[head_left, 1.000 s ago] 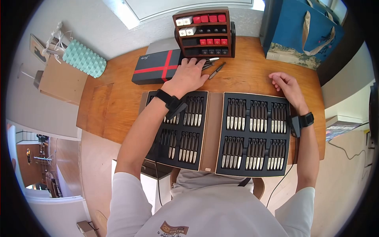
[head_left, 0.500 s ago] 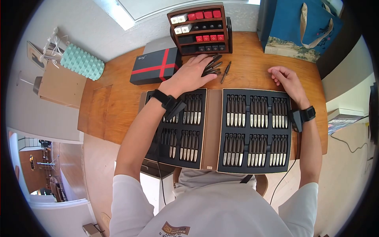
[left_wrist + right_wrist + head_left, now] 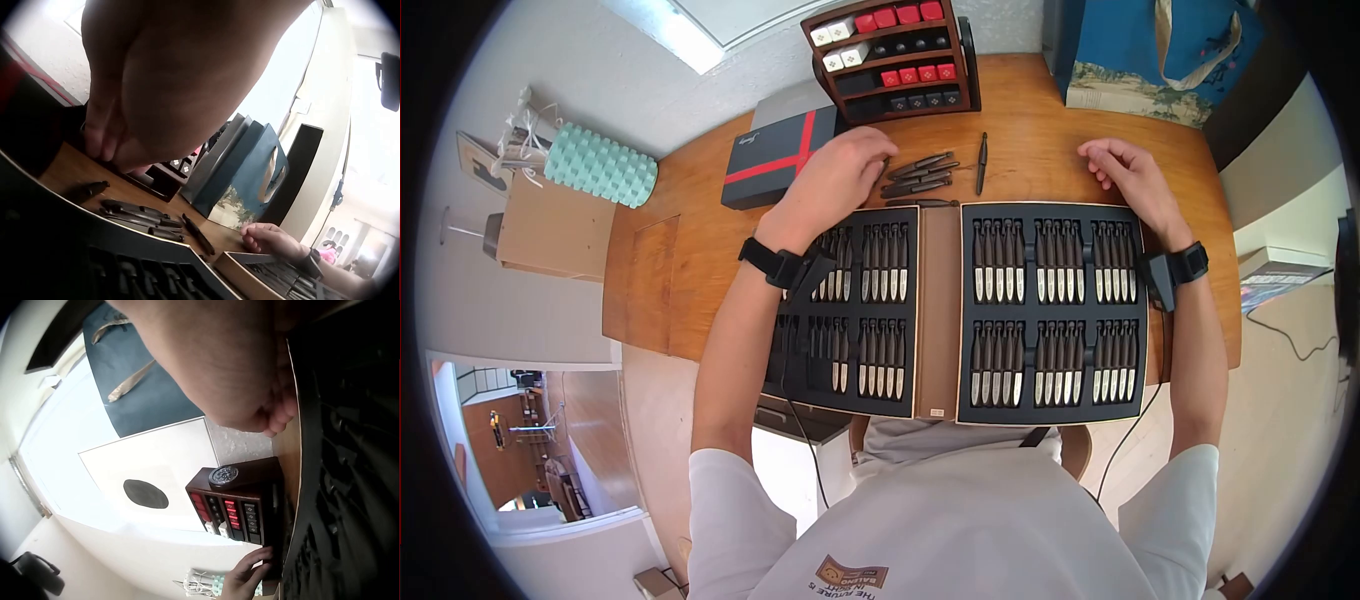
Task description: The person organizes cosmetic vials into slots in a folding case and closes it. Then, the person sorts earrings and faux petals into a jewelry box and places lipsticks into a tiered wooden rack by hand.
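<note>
My left hand (image 3: 840,175) hovers at the table's back left, fingers loosely bent downward, with nothing visibly gripped. Under its fingertips in the left wrist view lies a slim dark pen-like stick (image 3: 87,190). Just right of that hand is a small pile of similar dark sticks (image 3: 920,175); a single stick (image 3: 982,163) lies apart. Below them, an open two-panel case (image 3: 938,330) holds rows of silver-ended sticks (image 3: 1055,255), with some slots bare at its lower left. My right hand (image 3: 1125,175) rests on the table behind the case's right panel, fingers loosely curled around nothing.
A dark box with a red ribbon (image 3: 768,160) stands left of my left hand. Behind the pile is a wooden rack (image 3: 850,95) of red, white and black square-ended pieces. A blue paper bag (image 3: 1110,45) stands back right; a green foam roller (image 3: 600,165) is far left.
My left hand has pulled back to the left off the loose sticks, which now lie bunched in view. The lone stick has turned to point more straight away. My right hand stays put.
</note>
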A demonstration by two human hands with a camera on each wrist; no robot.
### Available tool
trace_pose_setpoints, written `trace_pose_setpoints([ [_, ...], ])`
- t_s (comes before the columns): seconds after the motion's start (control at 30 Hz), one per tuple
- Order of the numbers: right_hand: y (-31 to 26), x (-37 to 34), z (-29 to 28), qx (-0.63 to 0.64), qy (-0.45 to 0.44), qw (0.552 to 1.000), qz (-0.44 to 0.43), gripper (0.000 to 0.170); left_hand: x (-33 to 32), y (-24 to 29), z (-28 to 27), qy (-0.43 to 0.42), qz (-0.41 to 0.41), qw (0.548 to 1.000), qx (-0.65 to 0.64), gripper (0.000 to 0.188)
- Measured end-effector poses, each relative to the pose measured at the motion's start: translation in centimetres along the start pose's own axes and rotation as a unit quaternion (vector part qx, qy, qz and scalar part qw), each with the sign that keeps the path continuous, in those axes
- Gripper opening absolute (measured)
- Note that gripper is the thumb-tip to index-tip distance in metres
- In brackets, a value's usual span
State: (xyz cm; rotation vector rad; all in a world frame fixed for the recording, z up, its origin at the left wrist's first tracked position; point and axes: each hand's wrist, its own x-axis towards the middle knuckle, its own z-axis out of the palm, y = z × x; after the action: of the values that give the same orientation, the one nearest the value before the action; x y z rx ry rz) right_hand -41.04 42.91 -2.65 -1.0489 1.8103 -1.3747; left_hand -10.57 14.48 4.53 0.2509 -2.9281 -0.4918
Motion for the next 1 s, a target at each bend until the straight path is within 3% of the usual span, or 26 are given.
trace_pose_setpoints([
  [0.1, 0.0, -0.1, 0.0, 0.0, -0.002, 1.0, -0.003, 0.028, -0.4, -0.6, 0.3, 0.026, -0.024, 0.999, 0.032, 0.022],
  [0.17, -0.1, 0.1, 0.0, -0.005, -0.001, 1.0, -0.006, 0.028, -0.6, -0.3, 0.6, -0.005, -0.073, 0.995, 0.073, 0.023],
  [0.3, 0.1, 0.1, 0.0, -0.006, -0.004, 1.0, -0.002, 0.028, -0.2, -0.5, 1.5, -0.011, -0.068, 0.996, 0.055, 0.025],
  [0.5, 0.5, 0.1, -0.5, 0.0, -0.005, 1.0, -0.009, 0.028, 0.0, 0.7, 0.4, 0.031, -0.051, 0.994, 0.092, 0.043],
  [0.6, 1.4, 0.3, -0.6, -0.004, -0.009, 1.0, -0.018, 0.029, -2.5, 2.8, -2.6, 0.04, -0.08, 0.996, 0.003, 0.048],
  [0.63, 1.6, 0.5, -0.6, -0.022, -0.001, 1.0, -0.022, 0.03, -3.9, 3.2, -3.2, 0.046, -0.083, 0.99, -0.107, 0.049],
  [0.67, 1.5, 0.6, -0.5, -0.01, -0.01, 1.0, -0.021, 0.03, -5.2, 3.7, -3.6, 0.054, -0.084, 0.972, -0.214, 0.049],
  [0.7, 1.2, 0.5, -0.5, -0.02, -0.007, 1.0, -0.023, 0.031, -6.8, 4.2, -4.0, 0.047, -0.094, 0.972, -0.208, 0.049],
  [0.77, 1.2, 0.4, -0.5, -0.023, -0.006, 1.0, -0.02, 0.032, -10.4, 5.5, -5.0, -0.004, -0.172, 0.926, -0.336, 0.051],
  [0.83, 1.3, 0.4, -0.4, -0.032, 0.007, 0.999, -0.017, 0.032, -14.0, 5.6, -4.8, -0.026, -0.2, 0.919, -0.339, 0.054],
  [0.9, 0.9, 0.1, 0.0, -0.021, 0.01, 1.0, -0.007, 0.032, -16.8, 5.8, -4.4, -0.045, -0.253, 0.872, -0.416, 0.052],
  [1.0, 1.1, 0.2, -0.3, -0.014, 0.017, 1.0, 0.006, 0.031, -19.6, 5.3, -3.3, -0.053, -0.272, 0.861, -0.426, 0.046],
])
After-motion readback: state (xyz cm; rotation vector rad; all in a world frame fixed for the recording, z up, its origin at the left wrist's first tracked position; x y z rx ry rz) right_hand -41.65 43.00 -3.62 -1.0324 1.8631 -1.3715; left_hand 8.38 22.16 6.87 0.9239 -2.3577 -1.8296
